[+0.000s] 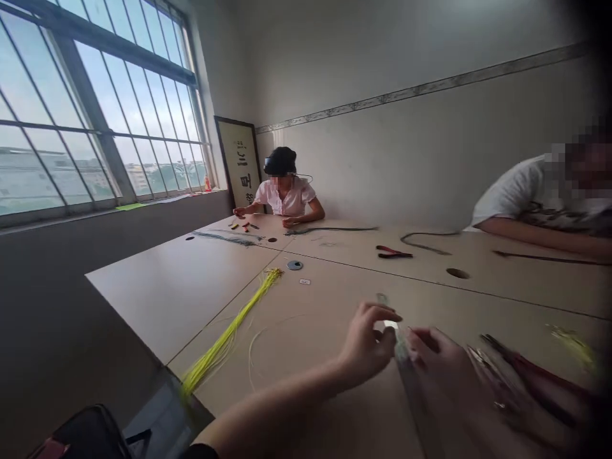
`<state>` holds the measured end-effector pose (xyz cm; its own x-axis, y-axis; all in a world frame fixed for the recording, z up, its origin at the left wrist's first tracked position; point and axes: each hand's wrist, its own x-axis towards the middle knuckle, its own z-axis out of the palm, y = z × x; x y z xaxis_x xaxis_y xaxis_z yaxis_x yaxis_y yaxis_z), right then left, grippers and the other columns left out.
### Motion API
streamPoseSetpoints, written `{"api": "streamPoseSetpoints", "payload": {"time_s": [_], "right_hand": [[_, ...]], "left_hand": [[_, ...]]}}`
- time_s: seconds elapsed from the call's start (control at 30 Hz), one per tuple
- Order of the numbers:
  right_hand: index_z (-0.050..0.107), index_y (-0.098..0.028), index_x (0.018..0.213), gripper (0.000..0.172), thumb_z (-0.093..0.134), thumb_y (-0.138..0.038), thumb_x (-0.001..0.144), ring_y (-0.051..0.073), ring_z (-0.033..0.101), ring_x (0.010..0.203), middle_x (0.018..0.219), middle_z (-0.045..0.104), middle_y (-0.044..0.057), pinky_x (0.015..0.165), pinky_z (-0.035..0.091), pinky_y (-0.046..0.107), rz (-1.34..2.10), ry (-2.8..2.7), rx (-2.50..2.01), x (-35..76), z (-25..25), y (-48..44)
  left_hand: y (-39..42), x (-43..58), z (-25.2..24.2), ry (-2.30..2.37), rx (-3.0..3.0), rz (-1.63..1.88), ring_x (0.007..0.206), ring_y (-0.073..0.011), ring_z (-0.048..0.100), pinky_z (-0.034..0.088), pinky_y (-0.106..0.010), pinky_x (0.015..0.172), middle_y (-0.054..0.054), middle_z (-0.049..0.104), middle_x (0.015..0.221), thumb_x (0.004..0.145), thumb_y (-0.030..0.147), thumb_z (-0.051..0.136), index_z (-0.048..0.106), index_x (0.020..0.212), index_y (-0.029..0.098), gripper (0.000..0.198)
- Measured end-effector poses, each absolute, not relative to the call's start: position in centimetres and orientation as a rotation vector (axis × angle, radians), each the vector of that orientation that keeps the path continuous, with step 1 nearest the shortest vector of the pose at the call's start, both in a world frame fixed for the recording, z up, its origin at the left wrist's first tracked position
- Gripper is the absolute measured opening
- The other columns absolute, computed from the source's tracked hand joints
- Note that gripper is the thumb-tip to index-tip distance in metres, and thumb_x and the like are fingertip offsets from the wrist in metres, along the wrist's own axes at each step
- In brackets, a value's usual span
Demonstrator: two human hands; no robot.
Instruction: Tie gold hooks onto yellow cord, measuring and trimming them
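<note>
My left hand (370, 341) is over the table with its fingers curled, the thumb and fingertips drawn toward each other. Close beside it, my right hand (444, 360) has its fingertips pinched together. Whatever is in either pinch is too small or blurred to make out. Under and between the hands lies a clear strip that looks like a ruler (406, 376), pointing away from me. A thin pale yellow strand (251, 347) curves on the table left of my hands. Right of my right hand lie red-handled pliers (535, 373) and a blurred metallic tool (492, 376).
A bundle of bright yellow strands (229, 335) runs off the table's near left edge. More yellow strands (571, 341) lie at far right. Red pliers (392, 252), dark cords (335, 229) and cable holes (458, 273) are farther back. Two people sit across the table (143, 287).
</note>
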<state>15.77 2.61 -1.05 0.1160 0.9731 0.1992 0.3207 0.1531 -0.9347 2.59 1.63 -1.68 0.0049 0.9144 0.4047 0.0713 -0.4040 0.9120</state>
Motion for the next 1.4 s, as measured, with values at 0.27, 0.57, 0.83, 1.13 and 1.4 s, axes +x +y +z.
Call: {"api": "streamPoseSetpoints", "payload": {"time_s": [0.27, 0.57, 0.83, 1.13, 1.4], "right_hand": [[0.057, -0.018, 0.065, 0.026, 0.061, -0.043, 0.065, 0.012, 0.05, 0.054, 0.059, 0.052, -0.001, 0.055, 0.047, 0.027, 1.068, -1.29, -1.125, 14.9, -0.1, 2.3], [0.058, -0.017, 0.062, 0.019, 0.063, -0.035, 0.062, 0.01, 0.049, 0.049, 0.054, 0.055, -0.003, 0.05, 0.042, 0.025, 1.215, -1.245, -1.003, 14.0, 0.2, 1.4], [0.054, -0.017, 0.066, 0.019, 0.063, -0.034, 0.069, 0.009, 0.047, 0.05, 0.052, 0.05, -0.006, 0.052, 0.042, 0.024, 1.198, -1.165, -0.998, 15.0, 0.3, 1.9], [0.058, -0.012, 0.087, 0.018, 0.053, -0.03, 0.088, 0.008, 0.055, 0.058, 0.074, 0.058, -0.002, 0.055, 0.048, 0.024, 1.142, -1.146, -1.172, 17.2, -1.8, 3.9], [0.058, -0.013, 0.099, 0.021, 0.053, -0.031, 0.089, 0.012, 0.06, 0.072, 0.09, 0.062, 0.003, 0.063, 0.052, 0.029, 1.144, -1.219, -1.35, 17.3, -4.0, 5.2]], "left_hand": [[1.9, 0.9, -1.3, 0.944, 1.419, 1.306, 0.067, -0.014, 0.058, 0.05, -0.021, 0.048, -0.006, 0.062, 0.084, 0.077, 0.033, 0.06, 0.066, 0.08, 0.015, 0.019], [1.4, 0.9, -0.3, 0.914, 1.376, 1.251, 0.063, -0.0141, 0.06, 0.052, -0.025, 0.059, -0.001, 0.063, 0.067, 0.074, 0.036, 0.064, 0.065, 0.074, 0.015, 0.021], [2.6, -0.2, -0.7, 0.964, 1.077, 1.252, 0.082, -0.0189, 0.065, 0.052, -0.027, 0.065, -0.009, 0.067, 0.093, 0.069, 0.042, 0.068, 0.063, 0.077, 0.014, 0.029], [5.7, -3.5, 0.0, 1.071, 0.922, 1.504, 0.065, -0.0104, 0.058, 0.042, -0.019, 0.051, 0.0, 0.058, 0.074, 0.055, 0.043, 0.076, 0.059, 0.073, 0.017, 0.036], [4.1, -15.0, 7.5, 1.435, 0.974, 1.87, 0.057, -0.0068, 0.052, 0.041, -0.017, 0.049, 0.003, 0.057, 0.068, 0.075, 0.021, 0.067, 0.061, 0.073, 0.014, 0.009]]}}
